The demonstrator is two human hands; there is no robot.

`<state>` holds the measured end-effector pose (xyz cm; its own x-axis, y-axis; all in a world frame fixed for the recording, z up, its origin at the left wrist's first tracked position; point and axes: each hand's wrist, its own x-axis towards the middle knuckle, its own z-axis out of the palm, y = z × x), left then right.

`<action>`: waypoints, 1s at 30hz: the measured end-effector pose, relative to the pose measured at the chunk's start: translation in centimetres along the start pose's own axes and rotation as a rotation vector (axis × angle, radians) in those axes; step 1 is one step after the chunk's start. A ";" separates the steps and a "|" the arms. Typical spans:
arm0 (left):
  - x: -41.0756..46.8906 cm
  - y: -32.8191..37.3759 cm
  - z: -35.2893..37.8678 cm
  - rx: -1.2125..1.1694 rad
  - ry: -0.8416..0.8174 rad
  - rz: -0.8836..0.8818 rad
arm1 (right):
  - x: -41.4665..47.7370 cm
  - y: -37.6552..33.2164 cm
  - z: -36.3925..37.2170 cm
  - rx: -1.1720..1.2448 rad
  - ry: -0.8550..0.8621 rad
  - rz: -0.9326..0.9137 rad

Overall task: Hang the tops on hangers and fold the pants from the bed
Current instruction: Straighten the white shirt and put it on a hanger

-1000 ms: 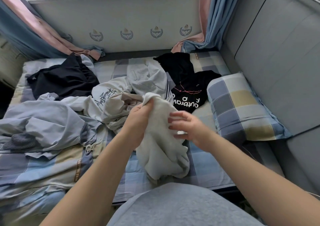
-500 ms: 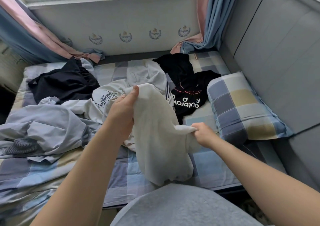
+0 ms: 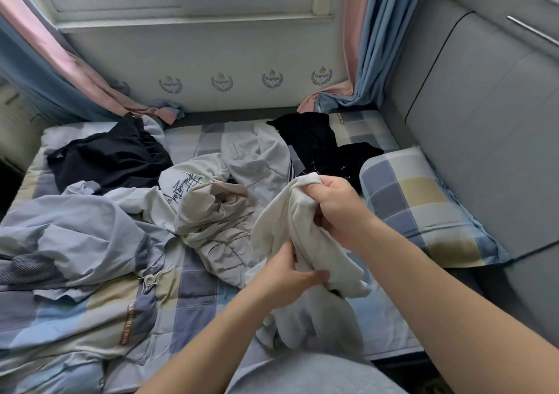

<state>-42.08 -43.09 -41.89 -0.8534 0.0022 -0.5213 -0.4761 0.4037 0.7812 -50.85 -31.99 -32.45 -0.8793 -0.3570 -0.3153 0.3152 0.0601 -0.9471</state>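
**Item in hand:** white garment (image 3: 278, 227), bunched, held above the near edge of the bed (image 3: 193, 290), with its lower folds trailing toward our lap.

**Right hand** (image 3: 341, 209): fingers curled tight round the upper bunch.

**Left hand** (image 3: 287, 278): thumb and fingers closed on a fold lower down.

**Kind:** we cannot yet tell whether it is a top or trousers.

**Handling note:** we judge the step to be finding an edge. We should work along a seam to a collar or waistband, then shake the cloth out clear of the beige garment (image 3: 217, 230) beside it.

**Also on the bed:** black printed T-shirt (image 3: 320, 145), light-blue shirt (image 3: 75, 236).

**Change from half a second ago:** the left hand then held the cloth high while the right pinched a corner out sideways. Now the right has the top and the left grips below.
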 end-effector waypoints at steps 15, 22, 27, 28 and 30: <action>0.9 2.5 -4.6 -0.650 0.408 0.159 | 0.5 4.1 -4.6 -0.213 -0.143 -0.099; 0.4 3.1 -4.9 -0.661 0.293 0.165 | -0.4 13.6 -2.4 -0.774 -0.206 0.076; 0.5 1.6 -7.6 -0.574 0.447 0.129 | 0.2 13.2 -4.7 -0.890 -0.048 0.039; 0.5 1.1 -8.2 -0.535 0.462 0.132 | 0.3 12.7 -5.2 -0.868 -0.022 0.014; 0.5 0.4 -9.3 -0.512 0.488 0.142 | 0.3 11.2 -5.8 -0.784 0.015 -0.037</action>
<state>-44.63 -51.43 -38.69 -0.8550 -0.4343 -0.2836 -0.2913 -0.0502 0.9553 -49.70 -26.00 -43.52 -0.8909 -0.3589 -0.2783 -0.0534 0.6913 -0.7205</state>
